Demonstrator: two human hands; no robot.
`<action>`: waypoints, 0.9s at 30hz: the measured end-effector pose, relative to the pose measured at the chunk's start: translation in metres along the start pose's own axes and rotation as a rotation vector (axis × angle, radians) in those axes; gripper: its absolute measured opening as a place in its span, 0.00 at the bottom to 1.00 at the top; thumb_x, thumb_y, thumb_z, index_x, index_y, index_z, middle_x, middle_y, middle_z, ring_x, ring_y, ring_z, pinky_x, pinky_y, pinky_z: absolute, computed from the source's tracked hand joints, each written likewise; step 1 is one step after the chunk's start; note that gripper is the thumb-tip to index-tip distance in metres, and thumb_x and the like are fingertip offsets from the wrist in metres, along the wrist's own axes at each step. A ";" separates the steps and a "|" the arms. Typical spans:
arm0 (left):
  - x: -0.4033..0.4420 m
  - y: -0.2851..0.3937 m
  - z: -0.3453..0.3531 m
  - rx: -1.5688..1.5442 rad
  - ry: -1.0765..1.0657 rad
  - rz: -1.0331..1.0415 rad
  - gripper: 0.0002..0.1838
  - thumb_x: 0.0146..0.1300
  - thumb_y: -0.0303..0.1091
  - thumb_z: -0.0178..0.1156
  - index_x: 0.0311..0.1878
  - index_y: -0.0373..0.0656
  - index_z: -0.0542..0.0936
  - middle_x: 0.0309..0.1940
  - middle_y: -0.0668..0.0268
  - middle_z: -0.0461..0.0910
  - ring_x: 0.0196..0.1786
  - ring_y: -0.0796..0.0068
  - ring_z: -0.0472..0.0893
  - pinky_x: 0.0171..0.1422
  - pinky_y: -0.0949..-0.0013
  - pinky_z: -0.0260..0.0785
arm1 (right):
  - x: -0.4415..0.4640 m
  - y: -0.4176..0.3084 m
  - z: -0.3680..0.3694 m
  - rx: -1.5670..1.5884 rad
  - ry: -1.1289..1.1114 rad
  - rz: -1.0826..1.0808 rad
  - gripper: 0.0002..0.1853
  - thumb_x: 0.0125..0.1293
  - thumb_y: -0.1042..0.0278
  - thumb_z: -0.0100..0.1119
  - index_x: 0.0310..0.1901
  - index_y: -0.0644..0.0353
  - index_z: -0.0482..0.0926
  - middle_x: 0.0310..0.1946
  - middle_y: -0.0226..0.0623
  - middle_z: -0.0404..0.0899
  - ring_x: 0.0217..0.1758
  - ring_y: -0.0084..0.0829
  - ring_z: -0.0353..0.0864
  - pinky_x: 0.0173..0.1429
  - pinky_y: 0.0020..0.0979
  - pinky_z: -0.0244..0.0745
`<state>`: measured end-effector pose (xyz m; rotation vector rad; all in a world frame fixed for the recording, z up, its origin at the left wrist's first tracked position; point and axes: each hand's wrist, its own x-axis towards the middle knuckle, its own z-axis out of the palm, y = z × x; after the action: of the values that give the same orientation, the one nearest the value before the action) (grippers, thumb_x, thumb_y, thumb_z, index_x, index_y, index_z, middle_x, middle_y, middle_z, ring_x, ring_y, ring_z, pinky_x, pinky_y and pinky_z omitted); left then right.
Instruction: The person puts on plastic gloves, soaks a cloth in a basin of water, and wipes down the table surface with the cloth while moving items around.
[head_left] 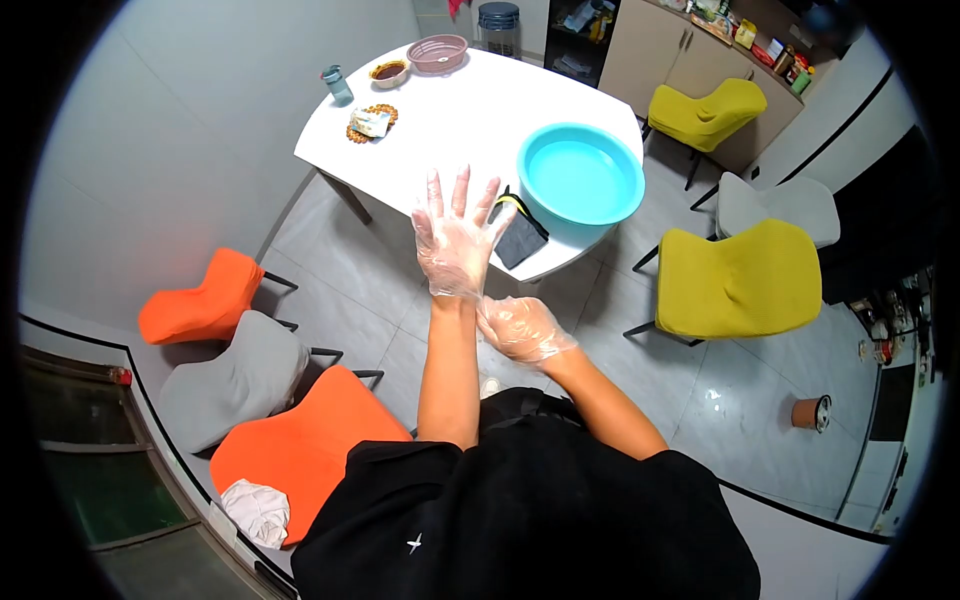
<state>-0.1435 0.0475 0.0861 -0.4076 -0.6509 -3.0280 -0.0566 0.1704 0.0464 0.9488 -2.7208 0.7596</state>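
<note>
before the near edge of the worktop: two bare forearms, stretched forward from black short sleeves, each hand in a clear thin glove.

item, left hand: raised, back toward the wearer, fingers pointing away and spread wide, thumb out to the right; grasping nothing. forearm nearly straight ahead. its clear left glove covers fingers, palm and wrist, loose and wrinkled at the cuff.

item, right hand: lower and nearer the body, forearm slanting inward, fingers curled narrow and pinching the left glove's cuff at the inner side of the wrist. its own clear right glove ends in a loose cuff at the wrist.

item, dark grey folded piece with a yellow and black edge: on the worktop, seen just beyond the left thumb.

item, light blue basin: beside the folded piece, at the right end.

item, far left of the worktop: blue-grey bottle, upright; packet, lying on a round brown mat; bowl with dark brown contents; mauve basket just beside it.

item, seating: orange, grey and yellow chairs, along both sides.
</note>
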 end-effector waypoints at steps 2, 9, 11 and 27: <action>0.000 0.004 0.004 0.126 0.020 -0.035 0.62 0.57 0.84 0.57 0.87 0.64 0.45 0.86 0.57 0.49 0.84 0.38 0.53 0.78 0.19 0.44 | -0.002 0.001 -0.033 0.216 -0.126 0.034 0.11 0.70 0.65 0.62 0.49 0.61 0.79 0.36 0.45 0.85 0.39 0.42 0.87 0.47 0.41 0.82; -0.026 -0.009 0.038 0.676 -0.407 -0.160 0.62 0.52 0.78 0.67 0.84 0.54 0.60 0.85 0.57 0.54 0.85 0.56 0.55 0.86 0.51 0.46 | 0.023 0.009 -0.078 1.048 0.357 0.257 0.34 0.76 0.61 0.63 0.79 0.54 0.62 0.76 0.40 0.64 0.76 0.41 0.68 0.73 0.39 0.72; -0.034 -0.020 0.045 0.937 -0.560 -0.057 0.57 0.48 0.72 0.73 0.78 0.50 0.68 0.82 0.57 0.62 0.82 0.57 0.63 0.84 0.57 0.54 | 0.021 0.003 -0.078 1.249 0.321 0.278 0.29 0.73 0.63 0.66 0.72 0.57 0.72 0.70 0.40 0.71 0.72 0.39 0.72 0.73 0.41 0.71; -0.056 -0.033 0.095 0.735 -0.516 -0.083 0.70 0.51 0.63 0.76 0.87 0.50 0.41 0.88 0.54 0.39 0.80 0.48 0.62 0.75 0.51 0.64 | -0.010 -0.022 -0.104 0.825 0.466 0.203 0.23 0.72 0.57 0.59 0.64 0.59 0.79 0.62 0.44 0.77 0.62 0.40 0.77 0.73 0.42 0.68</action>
<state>-0.0677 0.1144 0.1422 -1.1176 -1.7350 -2.4644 -0.0365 0.2146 0.1414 0.4872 -2.0910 1.9366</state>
